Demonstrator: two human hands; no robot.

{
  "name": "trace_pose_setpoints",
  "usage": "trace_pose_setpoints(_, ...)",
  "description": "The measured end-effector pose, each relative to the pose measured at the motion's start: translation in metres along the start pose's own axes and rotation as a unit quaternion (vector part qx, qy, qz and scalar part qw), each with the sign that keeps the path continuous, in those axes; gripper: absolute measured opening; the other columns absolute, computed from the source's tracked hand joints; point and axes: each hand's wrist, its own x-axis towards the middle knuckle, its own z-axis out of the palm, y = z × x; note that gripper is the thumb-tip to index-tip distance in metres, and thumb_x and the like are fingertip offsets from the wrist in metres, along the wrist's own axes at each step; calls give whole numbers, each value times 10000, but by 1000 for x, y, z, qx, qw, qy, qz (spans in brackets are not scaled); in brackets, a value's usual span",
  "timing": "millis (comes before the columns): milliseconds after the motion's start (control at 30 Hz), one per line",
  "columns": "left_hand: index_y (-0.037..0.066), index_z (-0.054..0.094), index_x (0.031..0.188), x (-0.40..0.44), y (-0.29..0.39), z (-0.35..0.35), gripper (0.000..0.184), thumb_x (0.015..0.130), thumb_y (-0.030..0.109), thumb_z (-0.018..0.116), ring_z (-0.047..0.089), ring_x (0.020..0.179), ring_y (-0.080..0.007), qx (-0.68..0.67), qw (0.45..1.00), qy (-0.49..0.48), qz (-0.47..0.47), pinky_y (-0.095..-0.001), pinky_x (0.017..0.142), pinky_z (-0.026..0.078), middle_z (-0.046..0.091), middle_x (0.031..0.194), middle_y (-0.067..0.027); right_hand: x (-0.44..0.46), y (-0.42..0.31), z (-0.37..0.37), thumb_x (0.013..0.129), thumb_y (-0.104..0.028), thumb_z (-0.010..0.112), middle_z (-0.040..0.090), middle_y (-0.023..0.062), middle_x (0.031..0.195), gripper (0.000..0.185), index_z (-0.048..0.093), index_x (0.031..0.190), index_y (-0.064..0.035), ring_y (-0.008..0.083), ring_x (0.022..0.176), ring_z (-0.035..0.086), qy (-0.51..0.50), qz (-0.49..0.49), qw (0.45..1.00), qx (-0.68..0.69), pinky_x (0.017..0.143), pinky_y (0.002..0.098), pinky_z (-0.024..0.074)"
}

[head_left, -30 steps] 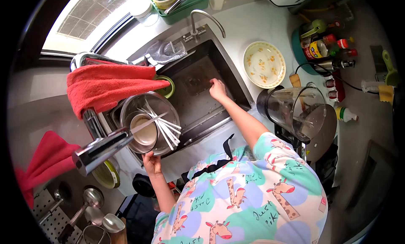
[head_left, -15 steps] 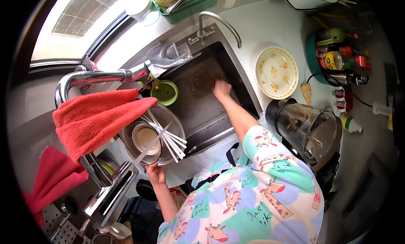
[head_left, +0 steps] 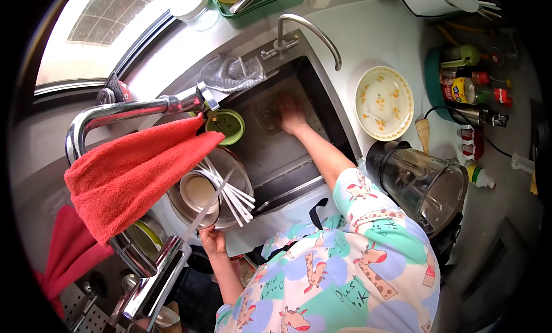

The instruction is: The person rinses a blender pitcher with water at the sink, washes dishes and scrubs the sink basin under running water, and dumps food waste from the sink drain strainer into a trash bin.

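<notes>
My right hand (head_left: 291,114) reaches down into the dark sink (head_left: 287,160), its fingers stretched out over the drain (head_left: 268,115). Nothing shows in it, though the fingers are a little blurred. With my left hand (head_left: 213,241) I pinch the near rim of a steel bowl (head_left: 211,218). A smaller pale bowl (head_left: 198,192) sits inside that one. Both rest in a wider metal basin (head_left: 244,175), together with several white sticks (head_left: 233,198) that lean over its edge. Beside the basin, at the sink's left end, is a green strainer-like cup (head_left: 226,126).
A curved faucet (head_left: 310,25) arches over the sink's back corner. Right of the sink stand a flowered dish (head_left: 384,103) and a blender jug (head_left: 422,180). A red towel (head_left: 135,178) hangs from a chrome pipe at left. A silver mesh cloth (head_left: 233,74) lies on the sink's back edge.
My right hand has moved left toward the drain, and its fingers have gone from curled to stretched out. My left hand keeps its hold on the bowl's rim. The view has shifted slightly.
</notes>
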Motion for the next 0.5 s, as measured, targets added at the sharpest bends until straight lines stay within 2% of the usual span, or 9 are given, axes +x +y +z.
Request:
trace_pose_setpoints(67,62,534,1178,-4,0,8,465,736,-76,488,572,1091,-266,2,1000,7,0,-448,929,490,606,1160,-101,9,1,-14,827,-334,603,154,98,1536,757,249,1454,-99,283,1417,115,-139,12,990,-28,1142,451,138)
trace_pose_setpoints(167,40,532,1180,4,-4,3,458,738,-70,485,568,1095,-271,-5,1000,15,9,-445,938,484,603,1170,-105,-15,-13,-27,799,-375,628,136,135,1533,840,199,1470,-108,289,1418,117,-61,59,996,-1,1146,452,137)
trace_pose_setpoints(267,24,534,1182,8,-5,-5,469,727,-79,487,557,1112,-272,-12,1000,20,2,-437,959,471,592,1188,-111,-38,-28,-4,779,-376,648,109,171,1530,914,130,1483,-110,311,1416,122,-12,65,996,57,1140,465,152)
trace_pose_setpoints(367,22,532,1193,5,-3,-2,491,717,-89,485,540,1140,-277,-13,1000,16,2,-435,991,450,574,1213,-121,-17,-25,4,756,-364,671,89,203,1524,981,76,1485,-85,338,1408,138,-52,66,993,78,1136,461,172)
trace_pose_setpoints(400,20,521,1204,3,-4,-2,485,730,-75,479,533,1150,-288,-8,1000,13,8,-450,991,447,570,1224,-127,-6,-26,-13,769,-328,653,106,212,1518,952,83,1475,-39,362,1400,153,-27,56,998,33,1125,453,208)
trace_pose_setpoints(433,19,511,1215,2,-4,-2,479,744,-61,472,526,1160,-300,-2,1000,9,13,-465,991,445,566,1234,-133,12,-24,-16,786,-298,627,133,213,1510,894,116,1464,-18,370,1394,163,-20,94,992,76,1114,453,233)
trace_pose_setpoints(500,19,499,1231,2,-3,-2,492,746,-59,466,520,1168,-304,-6,1000,4,-9,-470,1001,435,555,1248,-137,42,-15,-7,808,-277,603,191,211,1492,817,168,1455,-35,363,1379,212,30,105,993,47,1090,447,285)
